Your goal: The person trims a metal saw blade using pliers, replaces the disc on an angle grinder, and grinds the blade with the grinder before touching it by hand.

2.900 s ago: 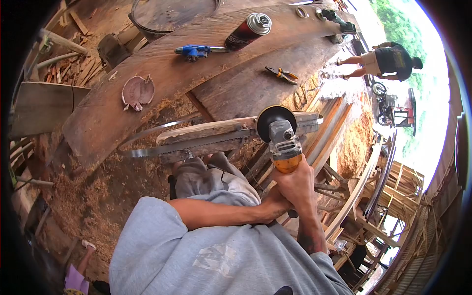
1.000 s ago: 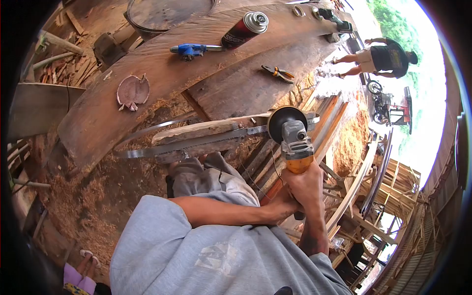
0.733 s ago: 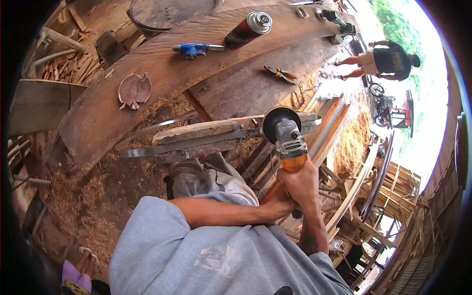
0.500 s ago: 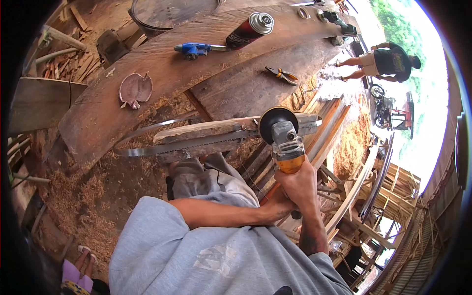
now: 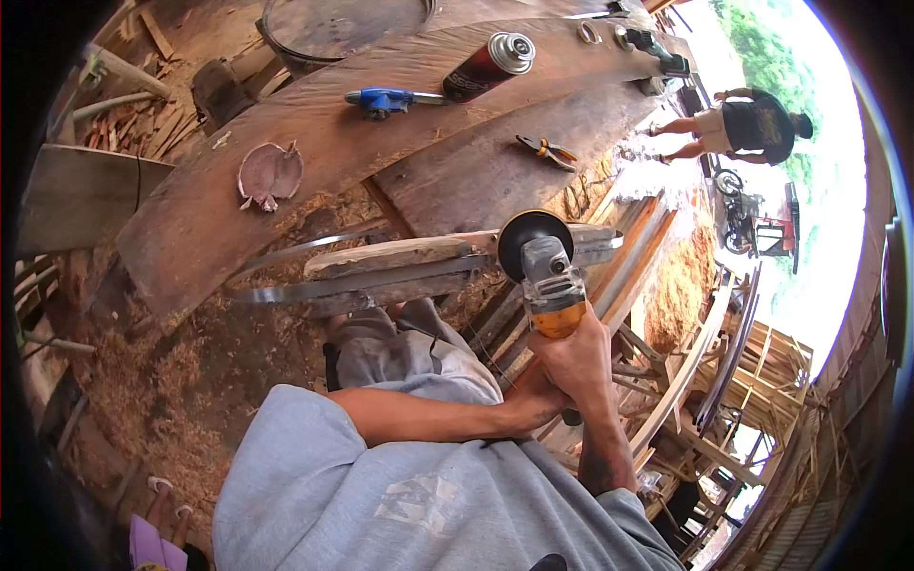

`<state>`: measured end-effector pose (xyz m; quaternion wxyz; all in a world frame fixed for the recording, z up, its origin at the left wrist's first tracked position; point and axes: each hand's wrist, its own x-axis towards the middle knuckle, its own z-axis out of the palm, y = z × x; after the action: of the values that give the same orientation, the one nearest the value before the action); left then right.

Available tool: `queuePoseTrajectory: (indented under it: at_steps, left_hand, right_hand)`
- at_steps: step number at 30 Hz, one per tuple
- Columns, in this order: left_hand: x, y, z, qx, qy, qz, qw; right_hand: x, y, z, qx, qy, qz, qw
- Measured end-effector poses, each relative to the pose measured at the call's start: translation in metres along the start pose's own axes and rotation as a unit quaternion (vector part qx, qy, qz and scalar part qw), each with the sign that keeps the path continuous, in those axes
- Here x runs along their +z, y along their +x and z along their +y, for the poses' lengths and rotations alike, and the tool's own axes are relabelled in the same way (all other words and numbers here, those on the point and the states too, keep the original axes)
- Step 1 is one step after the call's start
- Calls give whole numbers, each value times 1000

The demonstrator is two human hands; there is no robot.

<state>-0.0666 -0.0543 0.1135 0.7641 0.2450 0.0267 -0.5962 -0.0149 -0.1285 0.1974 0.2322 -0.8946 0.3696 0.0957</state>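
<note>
An angle grinder with a black disc and yellow body is in my right hand, whose fingers are wrapped round its body. My left hand is closed at the grinder's rear end, partly hidden behind the right hand and wrist. The disc sits at a toothed bandsaw blade, which runs between two rough wooden pieces. Whether the disc touches the blade I cannot tell. The blade's loop curves away to the left.
Beyond, a thick wooden slab carries a gas can, a blue torch head and a shallow pinkish-brown dish. Pliers lie on a nearby board. Sawdust covers the ground. A person stands near a motorcycle.
The grinder has shifted slightly left along the blade, both hands still on it. The view has moved a little, and the blade's teeth look more blurred.
</note>
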Motion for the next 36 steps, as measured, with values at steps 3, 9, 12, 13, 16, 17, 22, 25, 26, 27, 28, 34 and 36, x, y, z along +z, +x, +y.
queuePoseTrajectory:
  at_steps: [3, 9, 12, 13, 16, 17, 22, 25, 26, 27, 28, 34, 36]
  left_hand:
    - [-1, 2, 0, 7, 14, -13, 1000]
    - [-4, 2, -12, 2, -62, -55, 997]
    - [-2, 1, -9, 21, -32, -20, 999]
    - [-2, 2, -8, 28, -22, -7, 999]
    - [5, 6, -2, 11, -7, -46, 999]
    - [10, 5, 1, 1, -18, -55, 998]
    - [29, 14, -9, 45, -19, -54, 997]
    - [30, 19, -15, 62, -40, -14, 997]
    - [25, 19, -17, 45, -31, -20, 998]
    - [21, 19, -21, 27, -21, -26, 999]
    - [18, 20, -25, 25, -20, -25, 999]
    - [15, 24, -22, 22, -42, -11, 999]
    - [15, 24, -23, 33, -28, -7, 999]
  right_hand:
    - [-1, 0, -1, 2, 11, 4, 1000]
    - [0, -2, -2, 7, 0, -9, 1000]
    - [-1, -2, -2, 7, 0, -10, 1000]
    - [0, -1, 0, 5, -1, -10, 1000]
    - [-7, -2, 9, 29, -10, 20, 999]
    - [-12, -3, 12, 32, -11, 27, 999]
    - [-29, -6, 20, 38, -5, 45, 998]
    - [-26, -3, 23, 37, -9, 37, 999]
    - [-23, -2, 25, 38, -8, 36, 999]
    - [-19, 0, 27, 33, -11, 33, 999]
    - [-17, 0, 27, 30, -13, 33, 999]
    - [-13, 5, 26, 14, 7, 21, 1000]
    - [-13, 5, 26, 17, 1, 20, 1000]
